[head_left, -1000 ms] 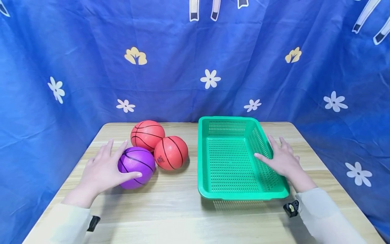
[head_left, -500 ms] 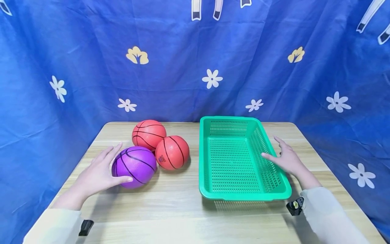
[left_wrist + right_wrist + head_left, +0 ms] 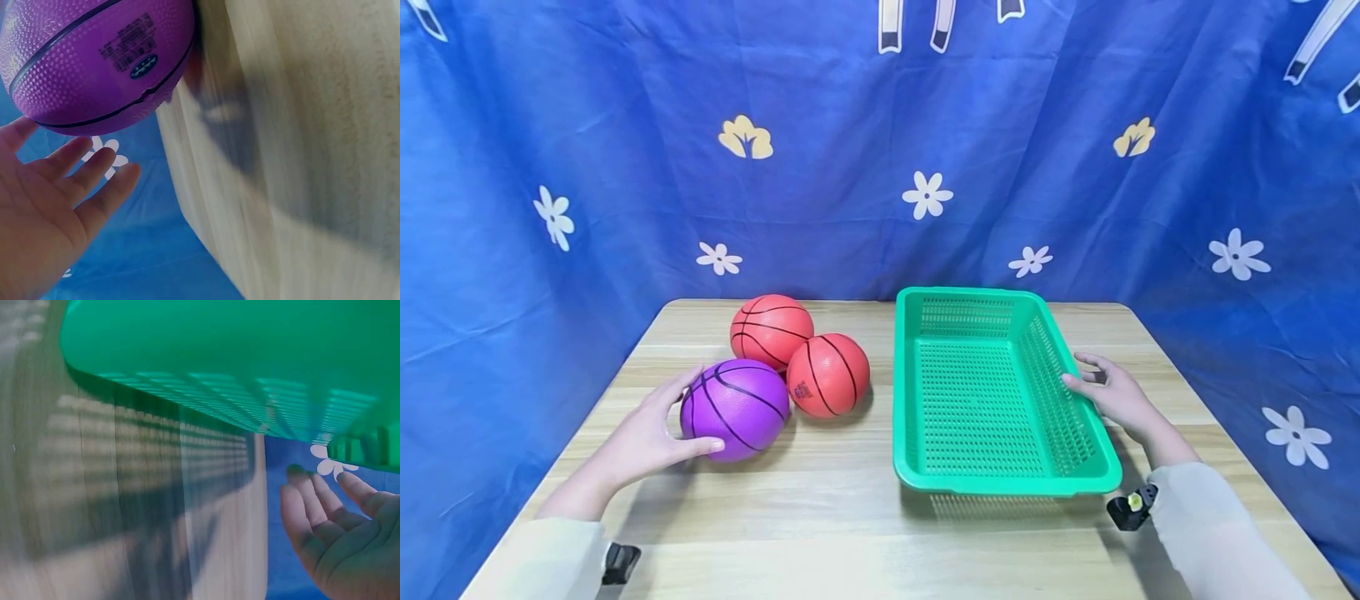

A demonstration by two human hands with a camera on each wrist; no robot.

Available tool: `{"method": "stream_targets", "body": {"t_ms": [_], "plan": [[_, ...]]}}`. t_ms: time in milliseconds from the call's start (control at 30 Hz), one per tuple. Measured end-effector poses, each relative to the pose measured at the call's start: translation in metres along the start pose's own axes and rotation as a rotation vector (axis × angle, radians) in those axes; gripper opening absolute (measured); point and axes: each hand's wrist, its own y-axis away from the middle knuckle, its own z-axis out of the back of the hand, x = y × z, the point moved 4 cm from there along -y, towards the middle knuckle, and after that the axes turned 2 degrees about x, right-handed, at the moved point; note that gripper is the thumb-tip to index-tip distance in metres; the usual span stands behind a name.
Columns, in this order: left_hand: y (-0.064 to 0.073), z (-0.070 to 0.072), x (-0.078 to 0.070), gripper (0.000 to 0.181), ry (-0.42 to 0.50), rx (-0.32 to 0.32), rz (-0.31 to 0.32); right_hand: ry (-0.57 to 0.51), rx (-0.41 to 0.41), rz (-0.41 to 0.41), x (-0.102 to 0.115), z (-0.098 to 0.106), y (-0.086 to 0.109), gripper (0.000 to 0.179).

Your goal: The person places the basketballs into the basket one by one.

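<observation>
My left hand lies along the left side of a purple basketball, thumb at its near side and fingers at its far left. In the left wrist view the palm faces the ball with extended fingers, several of them apart from its surface. On the right, my right hand is beside the right rim of a green plastic basket. Its thumb overlaps the rim while the other fingers are outside it. From the right wrist, those fingers look loosely bent below the basket wall.
Two red basketballs, one farther back and one nearer, sit close behind and right of the purple one. All stand on a wooden table. A blue patterned curtain hangs around its back and sides.
My left hand has come down around the left side of the purple basketball, which has turned slightly. My right hand has moved from over the basket to the outside of its right rim.
</observation>
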Motion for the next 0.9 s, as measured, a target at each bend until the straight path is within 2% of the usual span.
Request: {"method": "stream_targets", "body": {"t_ms": [233,467,700,900], "plan": [[0.001,-0.005,0.005,0.108,0.08,-0.036,-0.001,-0.159,-0.008,0.012,-0.005,-0.001,0.0,0.07],[0.001,-0.01,0.008,0.107,0.125,-0.074,0.019,-0.298,-0.023,-0.02,-0.009,-0.002,-0.002,0.069],[0.001,-0.013,0.007,0.104,0.142,-0.122,0.036,-0.395,-0.021,-0.075,-0.007,-0.001,-0.002,0.072],[0.002,-0.011,0.008,0.099,0.154,-0.146,0.051,-0.4,-0.031,-0.103,-0.008,-0.001,-0.002,0.073]]}}
